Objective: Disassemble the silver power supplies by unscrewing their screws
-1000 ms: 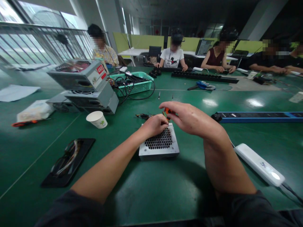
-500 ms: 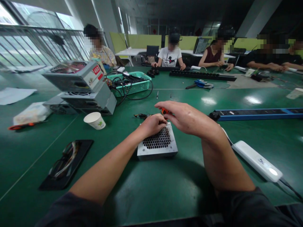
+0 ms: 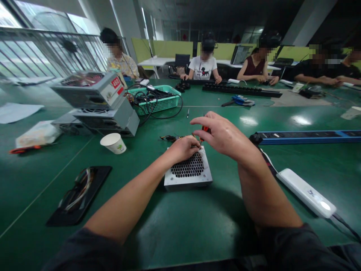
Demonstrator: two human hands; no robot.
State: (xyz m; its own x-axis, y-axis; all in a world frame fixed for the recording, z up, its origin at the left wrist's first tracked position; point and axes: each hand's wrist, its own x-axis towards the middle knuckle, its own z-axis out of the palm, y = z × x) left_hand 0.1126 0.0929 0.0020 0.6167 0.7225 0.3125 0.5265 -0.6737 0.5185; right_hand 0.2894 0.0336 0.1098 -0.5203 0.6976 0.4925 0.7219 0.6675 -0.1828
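Note:
A small grey metal box with a honeycomb grille [image 3: 188, 173] lies on the green table in front of me. My left hand [image 3: 184, 148] rests curled on its far edge, fingers closed where the coloured wires leave the box. My right hand [image 3: 222, 136] hovers just above and behind it, fingers pinched round an orange-handled tool [image 3: 205, 129] whose tip points down toward the left hand. What the left fingers hold is hidden.
Stacked grey power supply units [image 3: 97, 103] and a paper cup [image 3: 114, 143] stand to the left, a green basket of cables [image 3: 158, 98] behind. A black tray with wires [image 3: 80, 194] lies near left. A white power strip [image 3: 307, 192] and a blue strip [image 3: 307, 136] lie right. Several people sit across the table.
My right hand has lifted a little with the orange tool and tilted it more upright. My left hand stays on the box's far edge.

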